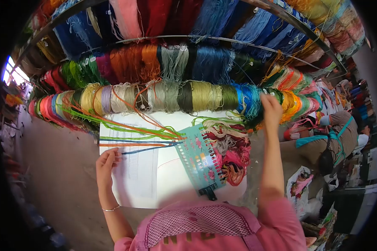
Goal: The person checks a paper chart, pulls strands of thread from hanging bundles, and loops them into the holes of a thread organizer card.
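Observation:
My left hand (109, 160) is closed at the left edge of the white board (169, 188), pinching the end of a dark blue thread (144, 149). That thread runs right to a teal punched card (198, 154) with a black clip (208, 191) at its bottom. Green and orange threads (148, 130) also reach the card from the left, and pink, red and beige threads (232, 152) hang from its right side. My right hand (271, 105) is raised at the row of skeins, beside the bright blue skein (248, 100); its fingertips are closed at the threads, and what they grip is too small to name.
A long roll of coloured skeins (163, 97) crosses in front of me. More skeins (130, 62) hang behind it on metal rails (171, 37). At the right, a person in a striped top (341, 129) bends over. Printed sheets (134, 175) lie on the board.

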The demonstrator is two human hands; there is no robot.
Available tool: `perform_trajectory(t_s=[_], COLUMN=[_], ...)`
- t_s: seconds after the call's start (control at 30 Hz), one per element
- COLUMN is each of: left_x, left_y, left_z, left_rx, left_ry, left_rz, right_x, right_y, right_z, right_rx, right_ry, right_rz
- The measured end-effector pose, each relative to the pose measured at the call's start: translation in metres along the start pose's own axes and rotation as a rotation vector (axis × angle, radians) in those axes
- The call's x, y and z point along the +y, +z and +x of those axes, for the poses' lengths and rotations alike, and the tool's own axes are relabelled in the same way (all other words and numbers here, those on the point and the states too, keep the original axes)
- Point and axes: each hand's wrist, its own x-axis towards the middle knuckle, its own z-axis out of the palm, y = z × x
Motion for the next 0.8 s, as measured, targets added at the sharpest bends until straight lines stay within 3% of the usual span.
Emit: perform_trajectory(t_s=[0.07,0.13,0.17,0.2,0.27,0.3,0.37,0.43,0.5,0.57,0.6,0.7,0.77,0.8], left_x=[-0.002,-0.005,-0.005,-0.004,0.002,0.001,0.009,0.019,0.017,0.009,0.009,0.002,-0.005,-0.007], left_y=[-0.004,-0.01,-0.011,-0.011,-0.01,-0.009,0.001,0.022,0.049,0.081,0.097,0.144,0.162,0.17], left_z=[0.005,0.01,0.013,0.014,0.015,0.018,0.015,0.009,0.008,0.001,-0.007,-0.021,-0.021,-0.02], left_rx=[-0.025,-0.043,-0.041,-0.039,-0.035,-0.038,-0.065,-0.106,-0.171,-0.315,-0.391,-0.548,-0.587,-0.594], left_ry=[0.034,0.063,0.077,0.088,0.087,0.116,0.132,0.14,0.123,0.11,0.055,-0.119,-0.215,-0.258], left_rz=[-0.014,-0.015,-0.016,-0.014,0.003,0.03,0.032,0.02,-0.011,-0.062,-0.072,-0.226,-0.321,-0.368], right_x=[0.042,0.11,0.12,0.167,0.183,0.172,0.132,0.161,0.085,0.028,0.025,-0.014,-0.025,-0.039], right_y=[-0.085,-0.203,-0.252,-0.325,-0.403,-0.404,-0.387,-0.379,-0.245,-0.153,-0.115,-0.018,0.034,0.05], right_z=[-0.049,-0.112,-0.149,-0.192,-0.257,-0.266,-0.27,-0.244,-0.202,-0.181,-0.176,-0.173,-0.181,-0.18], right_rx=[0.119,0.248,0.268,0.342,0.397,0.415,0.402,0.356,0.375,0.173,0.108,-0.222,-0.417,-0.507], right_ry=[0.03,0.172,0.138,0.325,0.667,0.522,0.235,0.214,0.091,0.119,-0.087,-0.366,-0.105,-0.004], right_rz=[-0.054,-0.357,-0.53,-0.665,-1.042,-1.161,-1.393,-0.587,-0.137,-0.325,-0.403,-0.473,-0.066,-0.089])
